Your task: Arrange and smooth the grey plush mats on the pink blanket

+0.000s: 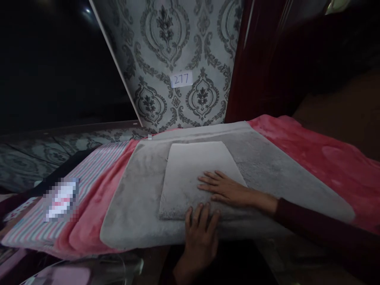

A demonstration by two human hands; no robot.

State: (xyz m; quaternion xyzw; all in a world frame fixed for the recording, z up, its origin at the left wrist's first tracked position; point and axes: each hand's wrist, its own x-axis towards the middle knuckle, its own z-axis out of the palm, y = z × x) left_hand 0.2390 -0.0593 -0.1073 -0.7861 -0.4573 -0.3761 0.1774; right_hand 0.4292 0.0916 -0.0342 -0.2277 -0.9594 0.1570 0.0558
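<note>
A folded light-grey plush cloth (181, 170) lies flat on a larger grey plush cloth (139, 206). My right hand (224, 190) rests palm down on the right part of the folded cloth, its fingers spread and pointing left. Close to the folded cloth's near edge is my left hand (201, 231), with its fingers apart and their tips touching the fabric. Neither hand grips anything. The right hand and forearm cover the folded cloth's near right corner.
Pink-red plush fabric (311, 146) spreads beneath the grey cloth on both sides. Striped fabric (97, 166) lies at the left, with a blurred-out white item on it. Behind stand a patterned wall (204, 51) with a "277" paper label (181, 79) and a dark screen (59, 67).
</note>
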